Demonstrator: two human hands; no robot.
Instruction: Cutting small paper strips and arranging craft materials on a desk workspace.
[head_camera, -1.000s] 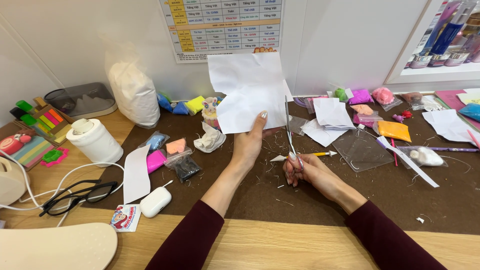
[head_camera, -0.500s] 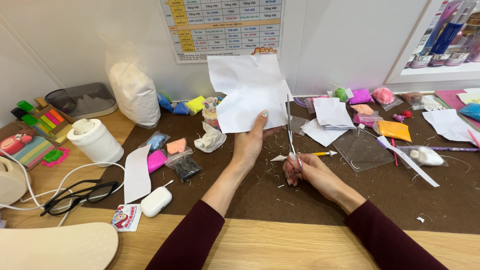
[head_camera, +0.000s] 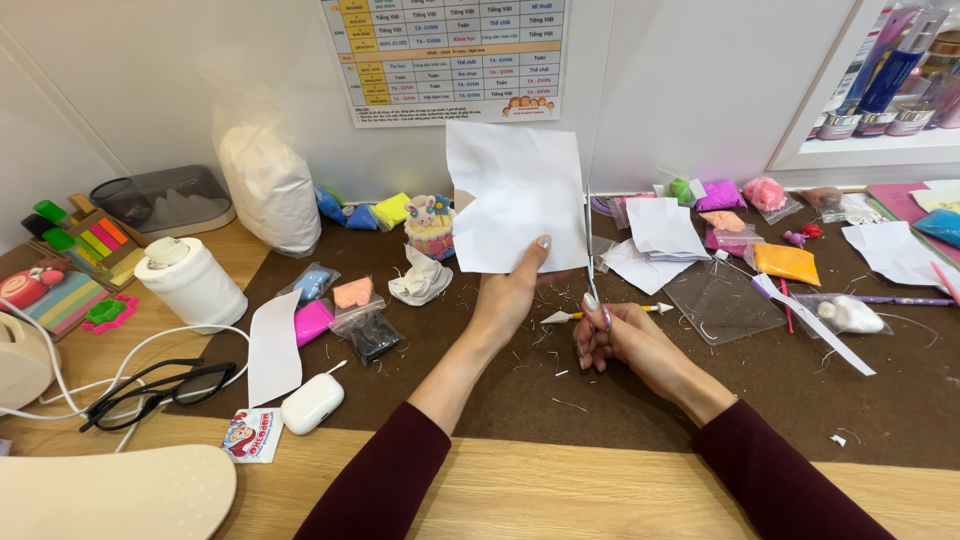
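Our left hand (head_camera: 510, 295) pinches the paper (head_camera: 517, 197) upright — thumb on its lower edge. Our right hand (head_camera: 615, 335) grips scissors (head_camera: 592, 250) just beside the paper's right edge.

Pinned on the wall above the desk's far edge: a white timetable chart (head_camera: 455, 55) with coloured cells. Scattered along the brown mat (head_camera: 620, 400): small clear bags of coloured clay (head_camera: 345, 305). Near the desk's front left corner: a small printed packet (head_camera: 250, 435), red and white.

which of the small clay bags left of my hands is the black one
The black clay bag lies nearest your left hand, below the orange one and right of the bright pink one.
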